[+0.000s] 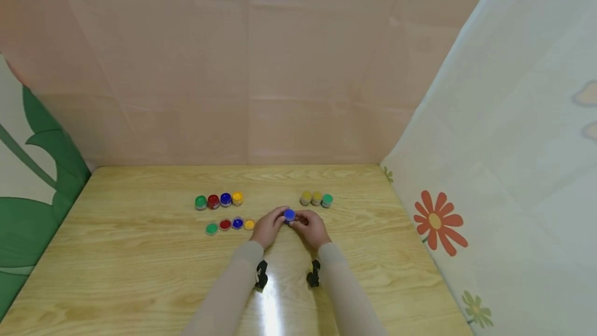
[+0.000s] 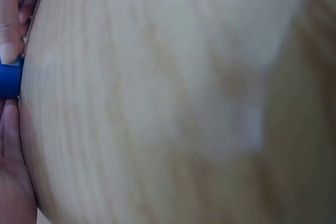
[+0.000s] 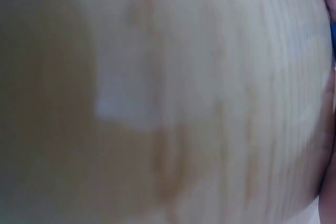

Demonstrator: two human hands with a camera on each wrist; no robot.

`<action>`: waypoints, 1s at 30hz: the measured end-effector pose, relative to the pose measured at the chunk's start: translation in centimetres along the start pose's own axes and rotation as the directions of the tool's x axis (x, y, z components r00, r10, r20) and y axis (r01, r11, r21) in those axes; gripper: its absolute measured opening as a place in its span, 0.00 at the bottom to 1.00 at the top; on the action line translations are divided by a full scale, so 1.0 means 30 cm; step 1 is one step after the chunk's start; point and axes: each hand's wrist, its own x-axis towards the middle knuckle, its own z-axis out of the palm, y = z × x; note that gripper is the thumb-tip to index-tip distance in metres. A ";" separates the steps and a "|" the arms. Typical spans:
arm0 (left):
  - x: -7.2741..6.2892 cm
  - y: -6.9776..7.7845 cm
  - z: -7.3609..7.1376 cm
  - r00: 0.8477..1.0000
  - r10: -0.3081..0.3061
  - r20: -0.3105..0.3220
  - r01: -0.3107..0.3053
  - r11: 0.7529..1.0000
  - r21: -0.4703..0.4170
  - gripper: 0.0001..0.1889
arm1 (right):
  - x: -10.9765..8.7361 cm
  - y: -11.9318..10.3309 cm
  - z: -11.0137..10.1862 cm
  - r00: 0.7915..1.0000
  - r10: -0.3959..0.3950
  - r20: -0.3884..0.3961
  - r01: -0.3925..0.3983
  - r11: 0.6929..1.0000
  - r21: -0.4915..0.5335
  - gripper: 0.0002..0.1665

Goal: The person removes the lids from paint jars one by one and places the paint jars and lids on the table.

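In the head view, a small paint pot with a blue lid (image 1: 289, 215) is between both hands, over the middle of the table. My left hand (image 1: 269, 227) pinches it from the left with thumb and fingers. From the right, my right hand (image 1: 313, 228) grips the same pot. Its blue side (image 2: 9, 81) shows at the left edge of the left wrist view, fingers on either side. Only a sliver of blue (image 3: 334, 38) appears in the right wrist view. Fingers hide most of the pot's body.
Left of the hands stand green (image 1: 200, 202), red (image 1: 213, 201), blue (image 1: 226, 199) and yellow (image 1: 237, 198) pots. Matching green (image 1: 212, 228), red (image 1: 225, 224), blue (image 1: 237, 223) and yellow (image 1: 249, 224) discs lie nearer. Two yellowish pots (image 1: 311, 198) and a green one (image 1: 327, 200) stand back right.
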 end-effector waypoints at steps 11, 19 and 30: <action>0.008 0.007 0.006 0.999 -0.019 -0.027 0.019 1.000 0.020 0.17 | -0.002 -0.013 -0.009 1.000 -0.014 -0.002 0.014 1.000 0.001 0.15; 0.006 0.009 0.007 0.999 -0.010 -0.034 0.010 1.000 0.015 0.16 | -0.006 -0.028 -0.006 1.000 0.003 -0.003 -0.003 1.000 0.030 0.15; 0.001 0.009 0.008 1.000 -0.001 -0.028 -0.001 0.997 -0.083 0.17 | -0.006 -0.007 0.000 1.000 -0.016 0.008 0.016 1.000 0.021 0.16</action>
